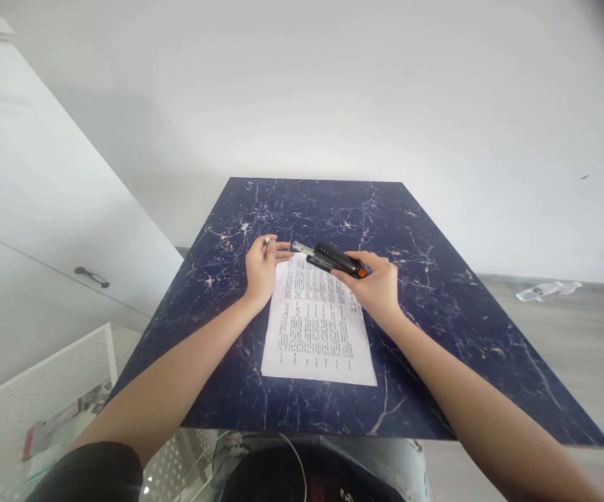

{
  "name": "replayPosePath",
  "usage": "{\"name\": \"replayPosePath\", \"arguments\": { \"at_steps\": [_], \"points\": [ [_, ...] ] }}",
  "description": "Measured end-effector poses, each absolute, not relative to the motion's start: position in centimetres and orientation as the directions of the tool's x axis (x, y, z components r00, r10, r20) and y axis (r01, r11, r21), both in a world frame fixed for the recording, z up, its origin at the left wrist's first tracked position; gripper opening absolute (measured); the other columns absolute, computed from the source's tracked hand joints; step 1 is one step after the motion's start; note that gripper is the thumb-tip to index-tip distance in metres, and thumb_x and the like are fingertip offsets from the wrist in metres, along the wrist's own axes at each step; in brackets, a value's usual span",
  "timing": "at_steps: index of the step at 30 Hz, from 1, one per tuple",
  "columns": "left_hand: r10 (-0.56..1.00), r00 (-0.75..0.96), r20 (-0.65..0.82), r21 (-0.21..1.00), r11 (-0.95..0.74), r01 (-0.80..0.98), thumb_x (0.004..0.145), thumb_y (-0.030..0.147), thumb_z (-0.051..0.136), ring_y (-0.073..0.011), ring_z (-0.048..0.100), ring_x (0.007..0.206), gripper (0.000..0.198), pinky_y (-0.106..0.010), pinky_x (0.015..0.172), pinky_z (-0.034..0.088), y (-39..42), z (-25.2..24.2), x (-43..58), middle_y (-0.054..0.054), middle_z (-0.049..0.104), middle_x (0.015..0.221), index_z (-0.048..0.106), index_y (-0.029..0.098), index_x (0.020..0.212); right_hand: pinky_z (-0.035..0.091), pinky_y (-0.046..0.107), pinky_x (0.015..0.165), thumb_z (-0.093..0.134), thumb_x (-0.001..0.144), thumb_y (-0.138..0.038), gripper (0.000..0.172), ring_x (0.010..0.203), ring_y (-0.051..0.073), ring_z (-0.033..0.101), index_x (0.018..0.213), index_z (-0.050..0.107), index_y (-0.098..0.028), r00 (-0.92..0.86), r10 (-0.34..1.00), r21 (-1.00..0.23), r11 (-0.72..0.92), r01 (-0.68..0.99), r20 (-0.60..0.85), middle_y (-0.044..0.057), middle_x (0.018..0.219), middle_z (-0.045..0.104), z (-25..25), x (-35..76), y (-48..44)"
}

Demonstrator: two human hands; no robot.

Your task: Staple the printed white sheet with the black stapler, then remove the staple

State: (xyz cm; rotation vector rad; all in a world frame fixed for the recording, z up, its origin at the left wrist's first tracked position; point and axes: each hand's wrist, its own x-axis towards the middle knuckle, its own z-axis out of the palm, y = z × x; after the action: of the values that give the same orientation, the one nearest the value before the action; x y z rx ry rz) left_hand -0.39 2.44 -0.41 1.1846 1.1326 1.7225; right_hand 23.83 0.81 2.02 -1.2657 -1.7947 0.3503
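A printed sheet of paper (pixel 316 324) lies on the dark blue marbled table (pixel 438 300). My right hand (pixel 378 284) grips a black stapler (pixel 333 259) with an orange end, held open above the sheet's far edge, its metal magazine sticking out to the left. My left hand (pixel 261 266) hovers just left of the stapler's tip, fingers pinched on a small silvery piece (pixel 267 240), perhaps a strip of staples. A tiny silvery bit (pixel 245 226) rests on the table beyond the left hand.
A white cabinet with a dark handle (pixel 91 277) stands on the left. A white perforated box (pixel 35 397) holding papers sits at lower left. A clear plastic item (pixel 545 290) lies on the grey floor to the right. A white wall is behind.
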Motion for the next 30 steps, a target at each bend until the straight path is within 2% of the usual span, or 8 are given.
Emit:
{"name": "replayPosePath", "arguments": {
  "at_steps": [3,6,11,14,16,18,24,30],
  "points": [
    [0.842,-0.338,0.420,0.903,-0.424,0.064,0.103,0.052,0.054,-0.0126,0.068,0.062,0.033,-0.028,0.060,0.055,1.5,0.7,-0.4,-0.007,0.075,0.094,0.065,0.021,0.107,0.051,0.043,0.078,0.085,0.072,-0.038,0.026,0.082,0.026,0.069,0.093,0.079,-0.025,-0.140,0.949,-0.790,0.313,0.527,0.282,0.004,0.093,0.078,1.8,23.7,1.0],
    [0.799,-0.301,0.520,0.853,-0.472,0.221,0.103,0.052,0.053,-0.0098,0.059,0.053,0.035,-0.026,0.055,0.047,0.7,1.3,-0.4,-0.004,0.072,0.080,0.071,0.021,0.104,0.050,0.039,0.075,0.086,0.070,-0.037,0.023,0.079,0.024,0.068,0.088,0.078,-0.025,-0.238,0.950,-0.788,0.302,0.537,0.202,0.002,0.088,0.077,1.2,23.3,1.1],
    [0.776,-0.034,0.630,0.710,-0.558,0.430,0.100,0.049,0.059,-0.0130,0.057,0.053,0.033,-0.029,0.060,0.046,-0.1,1.1,-0.5,-0.002,0.068,0.063,0.077,0.022,0.092,0.049,0.037,0.073,0.087,0.069,-0.035,0.021,0.073,0.021,0.065,0.085,0.077,-0.025,-0.349,0.923,-0.748,0.345,0.567,0.161,0.000,0.080,0.075,0.9,22.9,1.2],
    [0.753,0.110,0.649,0.630,-0.612,0.479,0.097,0.046,0.063,-0.0139,0.054,0.050,0.030,-0.030,0.057,0.042,-0.1,0.7,-0.7,-0.001,0.064,0.058,0.076,0.024,0.082,0.052,0.041,0.083,0.089,0.072,-0.043,0.032,0.088,0.025,0.068,0.096,0.077,-0.026,-0.413,0.875,-0.732,0.451,0.510,0.252,0.003,0.096,0.077,1.4,23.1,1.3],
    [0.744,0.187,0.641,0.591,-0.635,0.498,0.095,0.046,0.065,-0.0141,0.052,0.049,0.029,-0.030,0.055,0.041,-0.1,0.6,-0.7,-0.001,0.062,0.056,0.075,0.025,0.077,0.051,0.046,0.093,0.087,0.075,-0.051,0.046,0.103,0.029,0.066,0.113,0.075,-0.028,-0.426,0.816,-0.682,0.568,0.461,0.391,0.007,0.112,0.076,1.9,23.2,1.1],
    [0.742,0.262,0.617,0.567,-0.650,0.506,0.094,0.047,0.065,-0.0146,0.052,0.049,0.030,-0.031,0.056,0.042,-0.1,0.7,-0.6,-0.001,0.062,0.057,0.073,0.026,0.075,0.049,0.049,0.099,0.082,0.082,-0.053,0.050,0.110,0.030,0.064,0.125,0.072,-0.029,-0.441,0.732,-0.613,0.679,0.404,0.520,0.008,0.120,0.073,2.4,23.1,0.7],
    [0.697,0.431,0.574,0.492,-0.713,0.499,0.095,0.045,0.064,-0.0160,0.056,0.051,0.032,-0.032,0.058,0.048,-0.4,1.0,-0.4,-0.002,0.063,0.059,0.070,0.027,0.070,0.052,0.045,0.091,0.070,0.096,-0.041,0.027,0.095,0.024,0.069,0.122,0.074,-0.034,-0.531,0.582,-0.582,0.790,0.191,0.616,0.003,0.104,0.077,2.7,22.3,-0.6],
    [0.692,0.490,0.530,0.490,-0.722,0.489,0.093,0.047,0.066,-0.0181,0.062,0.058,0.026,-0.033,0.060,0.052,-0.4,0.9,-0.5,-0.005,0.070,0.068,0.074,0.027,0.079,0.053,0.046,0.087,0.074,0.092,-0.042,0.014,0.086,0.023,0.068,0.102,0.079,-0.033,-0.522,0.646,-0.663,0.724,0.190,0.556,0.001,0.093,0.078,3.2,22.6,-0.8]
  ]
}}
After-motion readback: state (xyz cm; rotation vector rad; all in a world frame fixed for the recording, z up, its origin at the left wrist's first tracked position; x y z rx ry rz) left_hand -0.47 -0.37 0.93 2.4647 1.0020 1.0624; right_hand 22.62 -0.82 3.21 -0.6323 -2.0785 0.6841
